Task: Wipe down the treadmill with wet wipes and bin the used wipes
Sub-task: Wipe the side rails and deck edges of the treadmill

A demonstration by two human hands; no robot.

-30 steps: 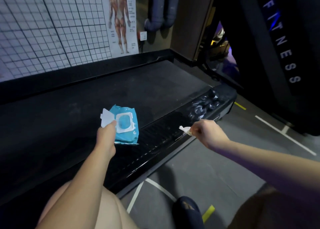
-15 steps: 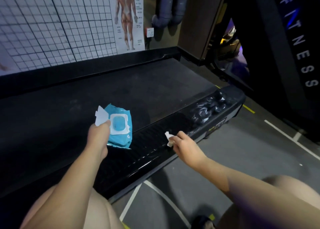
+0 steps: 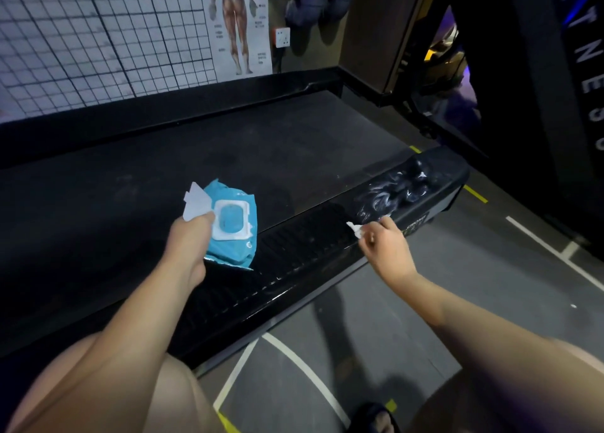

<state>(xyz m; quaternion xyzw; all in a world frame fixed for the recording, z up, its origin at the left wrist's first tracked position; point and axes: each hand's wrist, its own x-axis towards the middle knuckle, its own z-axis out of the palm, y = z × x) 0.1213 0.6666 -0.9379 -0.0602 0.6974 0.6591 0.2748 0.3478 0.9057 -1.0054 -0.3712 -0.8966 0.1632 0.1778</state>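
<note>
Crouched beside the treadmill [image 3: 228, 158], wipe in one hand and pack in the other.

From the head camera, the left hand [image 3: 192, 239] grips the blue wet-wipes pack [image 3: 233, 236] by its near edge, fingers curled under it. The pack's white flap [image 3: 196, 202] stands open, and the pack lies on the belt just beside the side rail [image 3: 294, 262]. The right hand [image 3: 387, 246] pinches a small crumpled wipe [image 3: 355, 230] between thumb and fingertips, touching the ribbed rail. An anatomy poster [image 3: 238, 24] hangs on the wall behind.
</note>
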